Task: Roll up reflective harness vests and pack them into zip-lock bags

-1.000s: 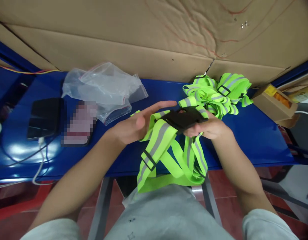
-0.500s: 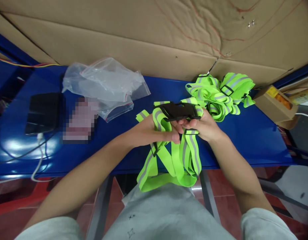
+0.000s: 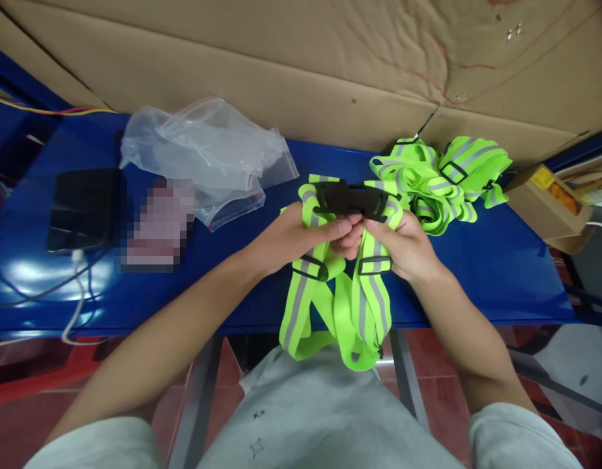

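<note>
A neon-green strap harness (image 3: 294,312) with grey reflective stripes hangs from both hands over the table's front edge. Its large black buckle (image 3: 352,199) lies across the top, joined to straps at both ends. My left hand (image 3: 301,238) is closed round the straps below the buckle's left part, thumb pointing inward. On the right, my right hand (image 3: 396,241) grips the straps under the buckle's other end. The fingertips of both hands meet beneath the buckle. Two black slide adjusters (image 3: 311,267) sit on the straps below the hands.
More green straps (image 3: 438,182) lie bundled at the back right, beside a small cardboard box (image 3: 550,205). Clear plastic bags (image 3: 217,146) rest at the back left. A black device (image 3: 83,208) with a white cable is on the blue table (image 3: 491,280), near a blurred-out item (image 3: 159,225).
The buckle has turned more face-up and the hands have risen slightly in view. The left adjuster now shows its front, and the hanging straps have shifted.
</note>
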Action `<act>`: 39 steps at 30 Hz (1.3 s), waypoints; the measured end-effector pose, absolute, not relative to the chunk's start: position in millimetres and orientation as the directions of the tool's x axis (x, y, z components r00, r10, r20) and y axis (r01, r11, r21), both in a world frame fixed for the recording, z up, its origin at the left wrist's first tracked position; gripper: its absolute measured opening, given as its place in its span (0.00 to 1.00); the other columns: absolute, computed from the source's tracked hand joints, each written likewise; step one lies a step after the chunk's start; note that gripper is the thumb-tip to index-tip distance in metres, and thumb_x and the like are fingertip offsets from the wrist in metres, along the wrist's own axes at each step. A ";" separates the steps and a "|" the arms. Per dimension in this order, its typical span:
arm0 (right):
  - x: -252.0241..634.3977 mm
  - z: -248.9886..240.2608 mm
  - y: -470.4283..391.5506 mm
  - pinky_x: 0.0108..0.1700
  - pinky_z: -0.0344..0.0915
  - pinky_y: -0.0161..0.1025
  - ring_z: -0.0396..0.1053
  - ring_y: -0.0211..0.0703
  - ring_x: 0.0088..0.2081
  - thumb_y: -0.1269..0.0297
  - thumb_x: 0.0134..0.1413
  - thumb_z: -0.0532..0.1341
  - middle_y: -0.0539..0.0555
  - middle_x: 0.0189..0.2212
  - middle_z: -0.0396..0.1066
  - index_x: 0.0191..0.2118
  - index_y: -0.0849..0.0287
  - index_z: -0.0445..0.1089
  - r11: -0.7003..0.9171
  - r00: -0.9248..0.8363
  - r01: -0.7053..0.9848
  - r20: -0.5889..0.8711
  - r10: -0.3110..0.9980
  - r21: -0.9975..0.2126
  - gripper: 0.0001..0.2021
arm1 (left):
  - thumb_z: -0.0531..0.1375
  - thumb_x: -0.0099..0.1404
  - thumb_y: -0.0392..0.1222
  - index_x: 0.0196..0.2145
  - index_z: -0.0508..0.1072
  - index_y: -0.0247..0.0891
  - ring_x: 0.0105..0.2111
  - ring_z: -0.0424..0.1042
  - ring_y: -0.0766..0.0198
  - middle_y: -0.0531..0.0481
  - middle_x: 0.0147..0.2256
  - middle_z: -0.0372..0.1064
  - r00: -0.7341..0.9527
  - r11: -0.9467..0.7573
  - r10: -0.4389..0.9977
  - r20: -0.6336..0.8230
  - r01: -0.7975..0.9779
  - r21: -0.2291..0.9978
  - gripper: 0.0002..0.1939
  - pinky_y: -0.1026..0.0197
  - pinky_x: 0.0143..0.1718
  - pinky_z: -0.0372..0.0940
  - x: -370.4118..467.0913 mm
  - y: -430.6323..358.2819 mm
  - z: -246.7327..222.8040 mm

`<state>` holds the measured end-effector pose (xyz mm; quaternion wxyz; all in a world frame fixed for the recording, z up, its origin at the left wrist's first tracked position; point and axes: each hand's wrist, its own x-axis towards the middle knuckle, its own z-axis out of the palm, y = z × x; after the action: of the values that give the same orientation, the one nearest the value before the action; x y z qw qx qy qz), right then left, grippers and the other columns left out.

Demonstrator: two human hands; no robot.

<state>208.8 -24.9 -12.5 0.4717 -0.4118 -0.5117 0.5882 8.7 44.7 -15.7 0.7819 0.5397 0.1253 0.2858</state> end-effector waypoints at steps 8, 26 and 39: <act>203.7 -23.7 -24.4 0.62 0.73 0.49 0.74 0.52 0.59 0.33 0.62 0.62 0.54 0.47 0.79 0.51 0.46 0.78 0.187 0.029 0.168 0.194 0.981 -0.968 0.25 | 0.79 0.56 0.49 0.48 0.83 0.38 0.49 0.81 0.53 0.46 0.44 0.83 0.773 0.103 0.626 0.105 -0.214 0.971 0.24 0.55 0.53 0.75 3.9 40.0 -20.5; 224.9 35.1 -8.8 0.51 0.75 0.46 0.79 0.51 0.49 0.39 0.58 0.70 0.56 0.49 0.81 0.61 0.53 0.74 0.281 -0.304 0.476 0.144 0.942 -0.834 0.32 | 0.78 0.53 0.49 0.43 0.83 0.38 0.49 0.79 0.52 0.47 0.45 0.82 0.547 0.053 0.836 0.048 -0.167 0.985 0.22 0.51 0.56 0.72 14.5 30.8 -33.2; 213.5 127.7 -17.2 0.57 0.76 0.47 0.80 0.53 0.47 0.51 0.63 0.70 0.52 0.45 0.82 0.46 0.47 0.81 0.412 -0.291 0.816 0.329 0.899 -0.405 0.10 | 0.78 0.55 0.41 0.46 0.82 0.41 0.44 0.83 0.54 0.51 0.44 0.82 0.729 0.311 0.684 0.023 -0.320 0.895 0.21 0.55 0.47 0.78 10.1 30.5 26.0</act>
<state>213.5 -17.2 127.7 0.2590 -0.5363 -0.7994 0.0794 10.1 30.5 26.0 0.7882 0.4933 0.1844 0.3183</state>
